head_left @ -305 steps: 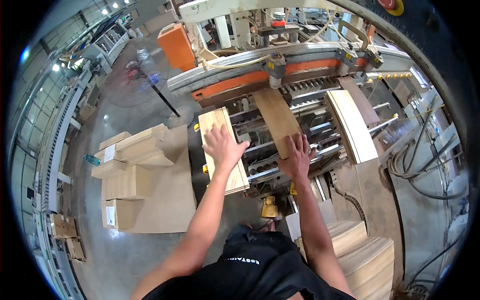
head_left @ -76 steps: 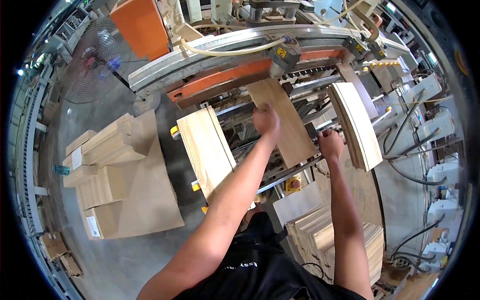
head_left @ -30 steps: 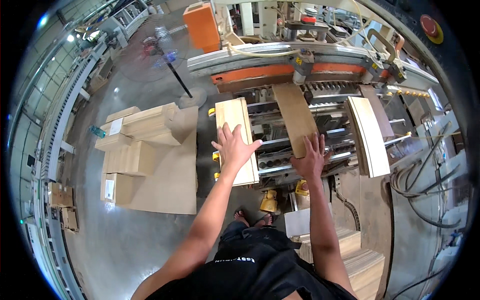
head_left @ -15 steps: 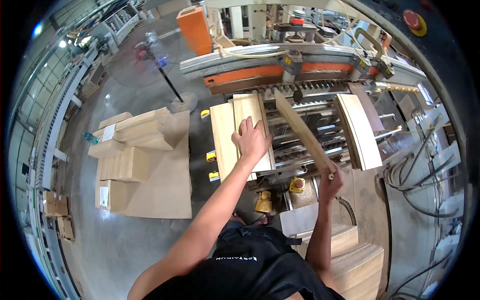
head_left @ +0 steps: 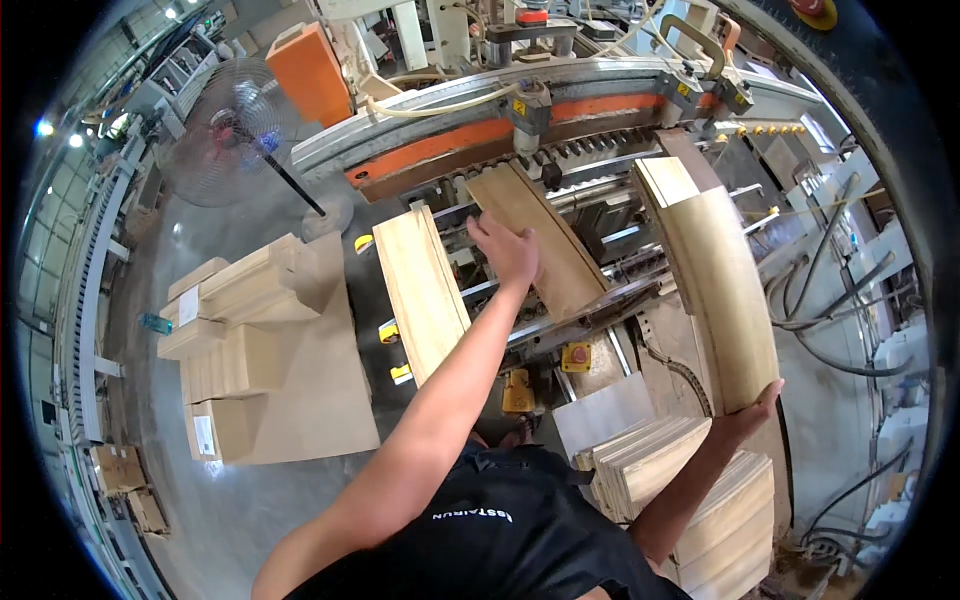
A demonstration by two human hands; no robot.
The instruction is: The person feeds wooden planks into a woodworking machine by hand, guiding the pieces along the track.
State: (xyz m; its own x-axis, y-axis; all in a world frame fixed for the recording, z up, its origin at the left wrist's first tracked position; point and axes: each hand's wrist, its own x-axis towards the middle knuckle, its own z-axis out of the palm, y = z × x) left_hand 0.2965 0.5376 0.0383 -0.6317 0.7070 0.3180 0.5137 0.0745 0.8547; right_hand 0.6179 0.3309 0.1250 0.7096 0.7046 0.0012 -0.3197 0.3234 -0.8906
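My left hand rests on a wooden board that lies aslant across the machine's metal rails. Its fingers are spread over the board's left edge. Beside it on the left are light wooden boards lying lengthwise. My right hand grips the near end of another long wooden board, thumb and fingers at its edge. That held board extends away from me over the right-hand stack of boards, covering most of it.
More boards are stacked by my right side. On the left, wooden pieces sit on a brown sheet on the floor. A fan stands beyond. The machine's orange-striped beam crosses the far side, and cables hang at right.
My right hand has swung its board rightward, turning its broad face up over the right stack. My left hand has moved slightly, and a slanted board now lies under it on the rails.
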